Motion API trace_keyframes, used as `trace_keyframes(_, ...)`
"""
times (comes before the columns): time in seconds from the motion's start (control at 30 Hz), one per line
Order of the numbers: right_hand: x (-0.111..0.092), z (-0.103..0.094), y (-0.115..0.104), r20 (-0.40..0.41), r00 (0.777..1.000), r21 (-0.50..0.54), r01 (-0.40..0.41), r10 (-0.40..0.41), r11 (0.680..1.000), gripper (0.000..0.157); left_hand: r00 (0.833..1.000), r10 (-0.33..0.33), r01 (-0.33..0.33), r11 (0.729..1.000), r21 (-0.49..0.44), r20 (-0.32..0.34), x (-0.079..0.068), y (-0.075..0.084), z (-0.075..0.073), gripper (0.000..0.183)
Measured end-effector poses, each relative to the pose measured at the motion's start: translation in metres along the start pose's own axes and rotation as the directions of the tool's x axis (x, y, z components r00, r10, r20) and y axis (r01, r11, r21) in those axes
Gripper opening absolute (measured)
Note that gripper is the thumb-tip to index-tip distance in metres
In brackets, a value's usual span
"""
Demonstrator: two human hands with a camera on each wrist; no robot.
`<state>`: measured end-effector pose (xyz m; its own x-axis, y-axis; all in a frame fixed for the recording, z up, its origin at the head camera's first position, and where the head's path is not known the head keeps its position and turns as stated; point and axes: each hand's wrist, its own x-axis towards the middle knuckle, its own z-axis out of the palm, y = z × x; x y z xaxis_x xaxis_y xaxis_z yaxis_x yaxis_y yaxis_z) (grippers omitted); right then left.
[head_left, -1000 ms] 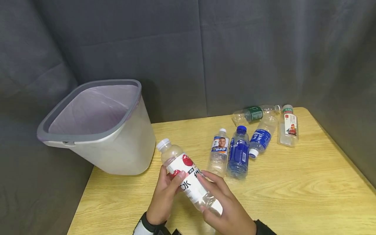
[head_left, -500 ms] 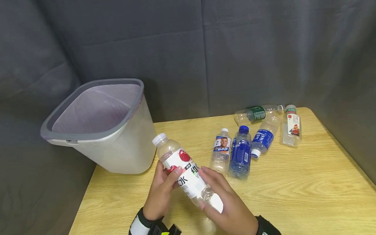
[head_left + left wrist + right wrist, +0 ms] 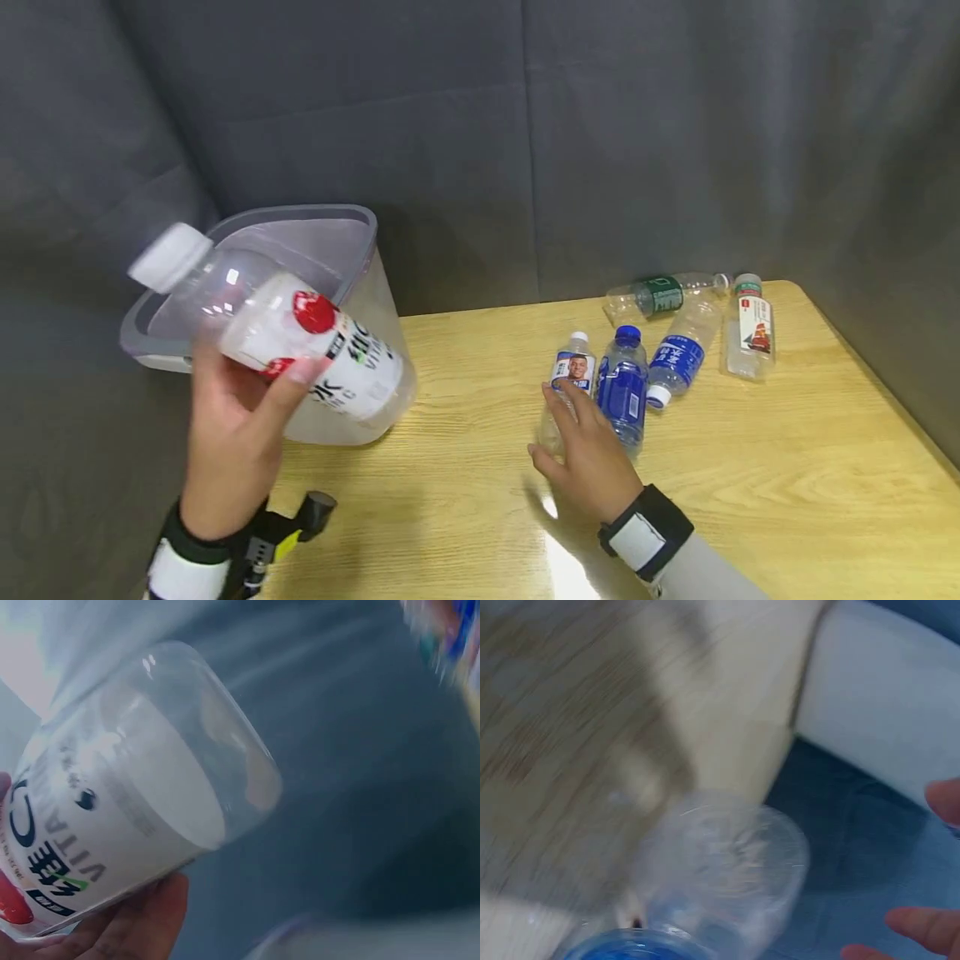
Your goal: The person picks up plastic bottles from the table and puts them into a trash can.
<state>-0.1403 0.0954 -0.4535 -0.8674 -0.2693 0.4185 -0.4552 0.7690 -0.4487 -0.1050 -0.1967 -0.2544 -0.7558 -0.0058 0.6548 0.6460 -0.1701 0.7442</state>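
Observation:
My left hand [image 3: 232,442] grips a clear plastic bottle [image 3: 360,375] with a white cap and a white label with red fruit. The bottle is raised and tilted, cap up to the left, overlapping the bin [image 3: 375,229] in the head view. In the left wrist view its transparent base and label show large, with fingers curled beneath. My right hand [image 3: 588,450], fingers loosely spread and holding nothing, is over the lower part of a small clear bottle [image 3: 576,363] with a blue, white and orange label. A blue-capped, blue-labelled bottle [image 3: 624,387] lies right beside it.
The grey-rimmed bin stands at the table's left with a thin liner inside. Farther right lie a blue-labelled clear bottle [image 3: 675,360], a green-labelled bottle [image 3: 663,294] and a red-and-white-labelled bottle [image 3: 754,323]. Dark grey cloth [image 3: 450,167] encloses the wooden table [image 3: 787,467].
My right hand has let go of the fruit-labelled bottle and moved toward the small clear bottle. My left hand has lifted the fruit-labelled bottle up and left, to the bin.

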Motion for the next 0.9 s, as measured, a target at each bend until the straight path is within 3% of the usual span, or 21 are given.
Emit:
trace_keyframes(0.07,0.002,0.007,0.004,0.014,1.0,-0.035,-0.015,0.016,0.999,0.078,0.996,0.069,-0.07,0.998,-0.004,-0.056,0.019,0.014,-0.011,0.063)
trace_keyframes(0.13,0.003,0.013,0.007,0.033,0.999,-0.07,-0.031,0.034,0.997,0.079,0.989,0.097,-0.093,0.995,0.04,-0.112,0.037,0.024,-0.025,0.064)
trace_keyframes(0.2,0.003,0.017,0.008,0.043,0.998,-0.1,-0.043,0.047,0.994,0.079,0.983,0.074,-0.052,0.99,0.129,-0.168,0.055,0.028,-0.046,0.066)
trace_keyframes(0.23,0.003,0.019,0.009,0.047,0.998,-0.118,-0.047,0.053,0.992,0.079,0.979,0.051,-0.009,0.978,0.209,-0.195,0.064,0.028,-0.057,0.067)
trace_keyframes(0.27,0.003,0.02,0.01,0.046,0.997,-0.128,-0.051,0.057,0.991,0.078,0.974,0.01,0.064,0.946,0.317,-0.227,0.071,0.027,-0.07,0.068)
trace_keyframes(0.3,0.003,0.022,0.012,0.043,0.997,-0.136,-0.056,0.062,0.989,0.078,0.965,-0.036,0.146,0.896,0.419,-0.259,0.077,0.026,-0.083,0.07)
trace_keyframes(0.33,0.002,0.023,0.013,0.036,0.997,-0.142,-0.058,0.064,0.988,0.077,0.953,-0.091,0.233,0.828,0.509,-0.289,0.083,0.024,-0.095,0.072)
trace_keyframes(0.4,0.001,0.025,0.016,0.02,0.998,-0.149,-0.059,0.063,0.987,0.074,0.922,-0.177,0.372,0.656,0.657,-0.345,0.089,0.021,-0.116,0.074)
trace_keyframes(0.47,0.0,0.027,0.018,0.003,0.998,-0.144,-0.058,0.059,0.988,0.07,0.893,-0.244,0.449,0.501,0.74,-0.377,0.09,0.019,-0.131,0.077)
trace_keyframes(0.57,0.0,0.027,0.02,-0.008,0.999,-0.144,-0.045,0.044,0.989,0.065,0.88,-0.268,0.471,0.4,0.786,-0.392,0.087,0.019,-0.143,0.081)
trace_keyframes(0.67,0.003,0.026,0.02,-0.023,0.999,-0.146,-0.032,0.029,0.989,0.061,0.878,-0.274,0.472,0.363,0.803,-0.393,0.086,0.02,-0.145,0.084)
trace_keyframes(0.9,0.016,0.031,0.03,-0.088,0.996,-0.182,0.005,-0.022,0.983,0.042,0.866,-0.332,0.484,0.377,0.79,-0.373,0.085,0.017,-0.143,0.09)
